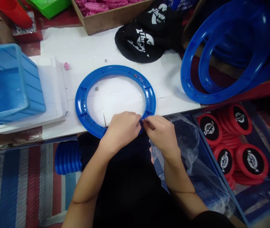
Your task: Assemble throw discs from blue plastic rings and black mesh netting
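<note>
Two forearms [91, 180] occupy the lower frame; left hand [124, 129] and right hand [162, 131] curl at the blue ring [80, 101], mid-frame. Exact grip I cannot tell. Probably fine fitting; next move needs steadiness.

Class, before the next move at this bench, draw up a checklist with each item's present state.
1. Blue ring lies with its ribbed channel facing up: ok.
2. Left hand and right hand both at the ring's near right part: ok.
3. Wires lie within the channel, at its far right part: ok.
4. Whether the wires are firmly fixed: cannot tell.
5. What the fingertips pinch: cannot tell, hidden by the hands.
6. No loose bits inside the ring's opening: not ok, a small dark piece lies there.
</note>
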The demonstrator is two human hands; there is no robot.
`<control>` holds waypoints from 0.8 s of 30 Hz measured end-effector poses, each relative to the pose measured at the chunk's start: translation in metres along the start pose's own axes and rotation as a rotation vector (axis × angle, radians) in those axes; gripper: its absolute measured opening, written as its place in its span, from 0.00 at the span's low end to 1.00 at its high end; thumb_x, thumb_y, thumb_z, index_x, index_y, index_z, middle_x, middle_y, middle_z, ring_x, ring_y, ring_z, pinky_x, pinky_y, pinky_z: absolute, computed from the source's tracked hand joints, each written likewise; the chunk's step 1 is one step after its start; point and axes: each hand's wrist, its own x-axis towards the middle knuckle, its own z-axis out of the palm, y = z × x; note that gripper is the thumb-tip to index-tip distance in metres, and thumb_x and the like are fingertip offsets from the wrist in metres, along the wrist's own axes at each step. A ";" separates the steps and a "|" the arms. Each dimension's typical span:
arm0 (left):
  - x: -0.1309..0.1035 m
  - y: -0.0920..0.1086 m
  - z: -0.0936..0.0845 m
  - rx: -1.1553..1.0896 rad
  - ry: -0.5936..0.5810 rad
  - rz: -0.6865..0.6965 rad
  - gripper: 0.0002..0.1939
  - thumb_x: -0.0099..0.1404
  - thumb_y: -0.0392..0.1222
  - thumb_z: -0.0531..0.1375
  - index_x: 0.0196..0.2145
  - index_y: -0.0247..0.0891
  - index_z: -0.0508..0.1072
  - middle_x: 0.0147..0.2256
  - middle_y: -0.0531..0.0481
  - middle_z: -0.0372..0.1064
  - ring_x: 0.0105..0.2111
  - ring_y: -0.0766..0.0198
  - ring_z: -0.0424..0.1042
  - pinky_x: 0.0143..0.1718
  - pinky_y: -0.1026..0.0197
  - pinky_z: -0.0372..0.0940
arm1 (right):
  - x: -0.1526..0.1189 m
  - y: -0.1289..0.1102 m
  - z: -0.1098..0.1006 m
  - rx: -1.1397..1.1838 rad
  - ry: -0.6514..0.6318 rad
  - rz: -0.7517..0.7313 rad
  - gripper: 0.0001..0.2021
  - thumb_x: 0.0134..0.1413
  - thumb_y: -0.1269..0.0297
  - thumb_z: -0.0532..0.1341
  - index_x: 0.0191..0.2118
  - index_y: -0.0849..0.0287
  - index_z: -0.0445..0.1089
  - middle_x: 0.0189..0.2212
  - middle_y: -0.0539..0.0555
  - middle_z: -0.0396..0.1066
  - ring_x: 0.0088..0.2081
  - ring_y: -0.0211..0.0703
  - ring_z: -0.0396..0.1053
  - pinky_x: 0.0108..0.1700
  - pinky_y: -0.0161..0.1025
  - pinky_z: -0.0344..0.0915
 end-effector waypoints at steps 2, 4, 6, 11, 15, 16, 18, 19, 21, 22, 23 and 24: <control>0.002 0.001 0.004 -0.016 0.026 -0.030 0.13 0.72 0.38 0.55 0.36 0.39 0.80 0.38 0.44 0.82 0.38 0.52 0.79 0.33 0.56 0.61 | 0.002 0.000 -0.003 0.017 -0.048 0.011 0.14 0.69 0.71 0.59 0.29 0.54 0.67 0.27 0.52 0.73 0.33 0.45 0.70 0.37 0.41 0.58; 0.004 -0.002 0.008 -0.070 0.052 -0.076 0.11 0.69 0.40 0.58 0.34 0.40 0.80 0.36 0.45 0.81 0.36 0.53 0.78 0.33 0.56 0.60 | 0.005 0.002 -0.009 0.054 -0.110 0.016 0.12 0.69 0.71 0.58 0.31 0.54 0.70 0.30 0.53 0.76 0.35 0.46 0.71 0.37 0.41 0.59; 0.006 -0.005 0.010 -0.154 0.066 -0.113 0.09 0.67 0.42 0.61 0.31 0.41 0.80 0.33 0.47 0.81 0.35 0.54 0.77 0.34 0.57 0.60 | 0.009 0.006 -0.017 0.126 -0.195 0.014 0.10 0.68 0.71 0.58 0.35 0.53 0.73 0.31 0.53 0.76 0.34 0.46 0.72 0.37 0.41 0.60; 0.009 -0.010 0.012 -0.281 0.083 -0.112 0.08 0.64 0.41 0.62 0.28 0.41 0.79 0.29 0.50 0.78 0.31 0.59 0.73 0.34 0.58 0.58 | 0.023 0.025 -0.038 0.230 -0.231 0.005 0.05 0.66 0.67 0.63 0.38 0.53 0.76 0.30 0.51 0.75 0.33 0.45 0.72 0.38 0.41 0.64; 0.009 -0.009 0.012 -0.287 0.092 -0.108 0.08 0.63 0.40 0.61 0.26 0.41 0.77 0.27 0.50 0.77 0.30 0.59 0.71 0.33 0.58 0.55 | 0.036 0.031 -0.042 0.111 -0.142 -0.075 0.07 0.69 0.64 0.63 0.37 0.54 0.76 0.34 0.55 0.78 0.39 0.51 0.74 0.43 0.45 0.64; 0.009 -0.009 0.013 -0.285 0.093 -0.110 0.08 0.63 0.41 0.61 0.26 0.41 0.77 0.27 0.50 0.76 0.30 0.59 0.71 0.32 0.58 0.54 | 0.039 0.031 -0.042 0.090 -0.140 -0.093 0.07 0.70 0.64 0.62 0.37 0.54 0.76 0.35 0.56 0.79 0.41 0.52 0.74 0.44 0.46 0.64; 0.009 -0.009 0.014 -0.276 0.098 -0.108 0.09 0.63 0.41 0.60 0.26 0.41 0.77 0.27 0.50 0.76 0.30 0.60 0.70 0.32 0.58 0.53 | 0.045 0.031 -0.038 0.063 -0.143 -0.115 0.08 0.70 0.65 0.62 0.37 0.54 0.76 0.36 0.56 0.80 0.42 0.53 0.74 0.44 0.46 0.64; 0.009 -0.009 0.014 -0.269 0.102 -0.105 0.09 0.63 0.41 0.60 0.26 0.41 0.77 0.27 0.50 0.76 0.30 0.60 0.70 0.32 0.58 0.53 | 0.047 0.031 -0.036 0.058 -0.146 -0.119 0.08 0.69 0.65 0.62 0.37 0.54 0.76 0.36 0.56 0.80 0.42 0.53 0.74 0.44 0.46 0.64; 0.009 -0.010 0.015 -0.260 0.110 -0.099 0.09 0.63 0.40 0.60 0.26 0.41 0.77 0.27 0.50 0.76 0.30 0.60 0.70 0.31 0.58 0.52 | 0.049 0.033 -0.032 0.060 -0.152 -0.120 0.08 0.69 0.65 0.62 0.36 0.54 0.76 0.34 0.55 0.79 0.40 0.52 0.73 0.43 0.46 0.63; 0.009 -0.010 0.016 -0.257 0.111 -0.099 0.09 0.63 0.40 0.60 0.26 0.41 0.77 0.27 0.50 0.76 0.30 0.60 0.70 0.31 0.58 0.52 | 0.049 0.034 -0.030 0.067 -0.149 -0.119 0.08 0.69 0.65 0.62 0.36 0.54 0.76 0.34 0.55 0.79 0.39 0.51 0.72 0.43 0.46 0.63; 0.009 -0.010 0.016 -0.258 0.110 -0.100 0.09 0.63 0.40 0.60 0.26 0.41 0.77 0.27 0.50 0.76 0.30 0.60 0.70 0.31 0.58 0.53 | 0.049 0.035 -0.029 0.075 -0.146 -0.117 0.08 0.69 0.65 0.62 0.36 0.54 0.76 0.34 0.54 0.79 0.39 0.51 0.72 0.43 0.46 0.63; 0.009 -0.010 0.016 -0.261 0.108 -0.100 0.09 0.63 0.40 0.60 0.26 0.41 0.77 0.27 0.50 0.76 0.30 0.60 0.70 0.32 0.58 0.53 | 0.048 0.036 -0.027 0.082 -0.140 -0.112 0.08 0.69 0.64 0.62 0.36 0.54 0.76 0.34 0.54 0.79 0.38 0.51 0.72 0.42 0.45 0.63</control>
